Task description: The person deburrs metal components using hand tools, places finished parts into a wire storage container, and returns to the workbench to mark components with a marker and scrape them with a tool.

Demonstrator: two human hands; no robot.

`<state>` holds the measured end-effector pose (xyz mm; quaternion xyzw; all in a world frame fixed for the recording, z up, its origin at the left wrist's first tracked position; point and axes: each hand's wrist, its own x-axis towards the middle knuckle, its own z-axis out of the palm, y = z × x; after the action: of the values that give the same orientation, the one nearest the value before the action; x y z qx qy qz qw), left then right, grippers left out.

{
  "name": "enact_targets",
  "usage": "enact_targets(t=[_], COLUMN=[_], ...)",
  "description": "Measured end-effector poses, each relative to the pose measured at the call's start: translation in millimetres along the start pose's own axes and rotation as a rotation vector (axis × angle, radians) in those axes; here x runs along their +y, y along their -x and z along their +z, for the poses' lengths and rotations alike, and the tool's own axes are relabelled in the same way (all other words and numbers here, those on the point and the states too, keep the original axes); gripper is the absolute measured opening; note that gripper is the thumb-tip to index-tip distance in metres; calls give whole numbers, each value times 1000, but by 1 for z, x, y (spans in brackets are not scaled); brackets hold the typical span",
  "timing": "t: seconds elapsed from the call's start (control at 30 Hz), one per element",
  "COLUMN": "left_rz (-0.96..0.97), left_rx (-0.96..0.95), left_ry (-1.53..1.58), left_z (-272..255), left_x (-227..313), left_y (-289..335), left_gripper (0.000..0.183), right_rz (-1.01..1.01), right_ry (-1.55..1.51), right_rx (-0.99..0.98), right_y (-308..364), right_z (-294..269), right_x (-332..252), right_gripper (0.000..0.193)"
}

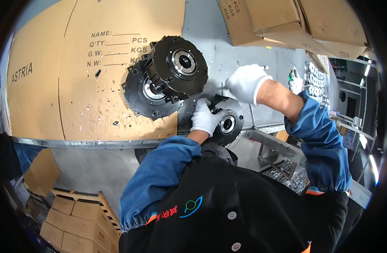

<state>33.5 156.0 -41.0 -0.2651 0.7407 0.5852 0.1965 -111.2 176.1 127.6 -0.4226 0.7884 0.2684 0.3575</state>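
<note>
My left hand [205, 117], in a white glove, grips the rim of a black round metal housing [234, 130] with a bright bearing ring at its centre. The housing is tilted against the table's front edge, close to my body. Above it and to the right, my white-gloved right hand [246, 83] is closed round a slim tool [266, 67]. A dark end of the tool shows behind the hand, and a thin rod points down on its left side; the rest is hidden. Two similar black housings, an upper one [176, 65] leaning on a lower one [143, 95], lie to the left.
A flattened cardboard sheet [37, 97] strewn with dark chips covers the table's left side. Cardboard boxes [282, 25] stand at the back right. Shiny metal rings [314, 80] are stacked at the far right. Another person's blue sleeve [27, 156] shows at the left edge. Stacked cartons [77, 221] sit lower left.
</note>
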Motion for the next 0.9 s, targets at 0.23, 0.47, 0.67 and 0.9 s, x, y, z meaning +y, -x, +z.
enact_targets(t=[0.23, 0.47, 0.67, 0.9], left_rz=[24, 116, -52, 7], left_rx=[-2, 41, -56, -360], left_ry=[9, 71, 70, 435], left_z=[7, 14, -14, -14], left_x=[-1, -14, 10, 10], left_y=[-2, -5, -5, -7], left_gripper=[73, 73, 86, 47], right_rz=[-96, -184, 64, 363], right_ry=[67, 26, -167, -267], right_rx=[-138, 140, 54, 468], right_y=[-4, -11, -1, 80], right_z=[-2, 23, 17, 63], right_x=[-13, -29, 17, 29], right_gripper=[20, 14, 21, 19])
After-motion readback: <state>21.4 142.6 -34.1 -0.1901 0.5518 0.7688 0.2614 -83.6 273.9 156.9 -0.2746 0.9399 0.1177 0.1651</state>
